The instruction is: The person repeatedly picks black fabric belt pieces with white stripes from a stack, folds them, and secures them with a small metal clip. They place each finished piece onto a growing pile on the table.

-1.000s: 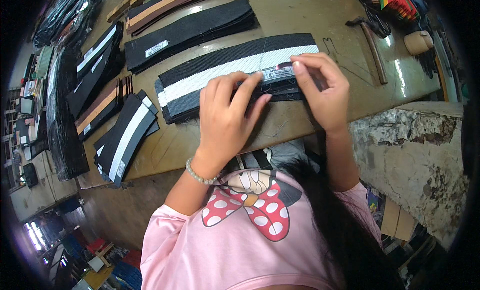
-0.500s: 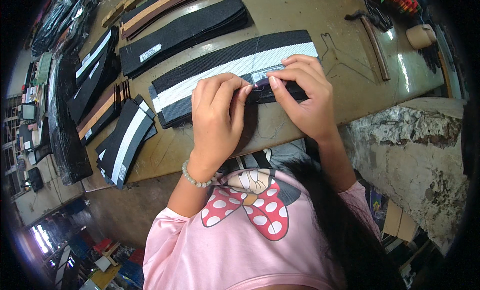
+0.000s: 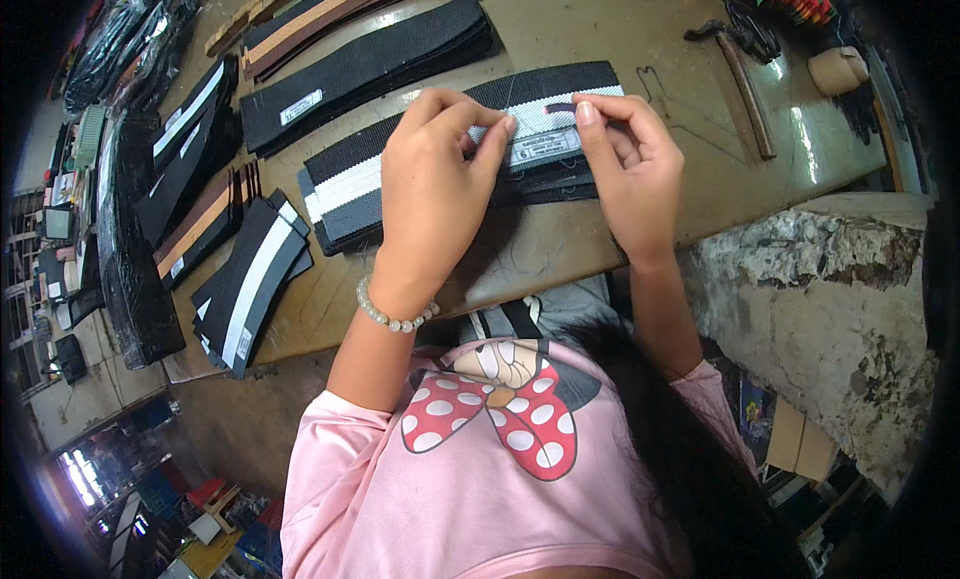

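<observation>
Left hand (image 3: 437, 184) pressing fingertips together, right hand (image 3: 637, 169) pinching a slim dark tool (image 3: 561, 108), we are working over striped webbing (image 3: 350, 186) beneath our fingers, its label (image 3: 543, 149) apparently attached, a loose thread (image 3: 512, 91) remaining.

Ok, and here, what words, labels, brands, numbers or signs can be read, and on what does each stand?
I'm not copying printed wording; it stands here:
Front striped strip: pale rectangular label with dark print, wording withheld.
Black strip stack: white rectangular label, too small to read.
Lower-left striped strips: small pale tag, too small to read.
Pink shirt: cartoon picture, no lettering seen.
</observation>
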Motion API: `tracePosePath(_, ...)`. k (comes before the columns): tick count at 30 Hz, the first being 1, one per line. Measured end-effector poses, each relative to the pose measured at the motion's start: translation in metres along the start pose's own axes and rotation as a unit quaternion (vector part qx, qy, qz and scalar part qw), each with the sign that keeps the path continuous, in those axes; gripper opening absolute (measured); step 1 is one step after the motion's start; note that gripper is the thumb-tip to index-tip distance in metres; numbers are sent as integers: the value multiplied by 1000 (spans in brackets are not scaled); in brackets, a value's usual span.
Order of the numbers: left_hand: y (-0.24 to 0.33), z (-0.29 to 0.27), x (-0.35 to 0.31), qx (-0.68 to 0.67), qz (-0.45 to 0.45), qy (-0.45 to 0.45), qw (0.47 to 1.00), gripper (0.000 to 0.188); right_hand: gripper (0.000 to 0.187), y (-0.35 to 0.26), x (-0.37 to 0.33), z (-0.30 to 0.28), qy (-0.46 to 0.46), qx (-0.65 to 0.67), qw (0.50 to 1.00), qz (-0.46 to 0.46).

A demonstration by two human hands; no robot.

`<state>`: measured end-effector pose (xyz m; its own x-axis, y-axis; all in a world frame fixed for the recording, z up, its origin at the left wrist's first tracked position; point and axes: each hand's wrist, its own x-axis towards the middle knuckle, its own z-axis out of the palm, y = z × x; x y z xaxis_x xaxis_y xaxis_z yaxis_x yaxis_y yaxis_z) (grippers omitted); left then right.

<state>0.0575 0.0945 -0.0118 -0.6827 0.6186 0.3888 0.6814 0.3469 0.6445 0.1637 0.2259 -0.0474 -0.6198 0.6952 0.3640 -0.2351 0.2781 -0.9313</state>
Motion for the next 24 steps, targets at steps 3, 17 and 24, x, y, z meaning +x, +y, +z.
tracePosePath(3, 1, 5, 1, 28, 26, -18, 999, 12, 11, 0, -2, -2, 2, 16, 1000, 13)
tracePosePath(17, -13, 8, -4, -69, 15, -28, 997, 17, 6, 12, 3, -21, 17, -112, 991, -75)
tracePosePath(24, -16, 7, -3, -73, 44, -11, 996, 14, 7, 12, 5, -20, 14, -134, 985, -104)
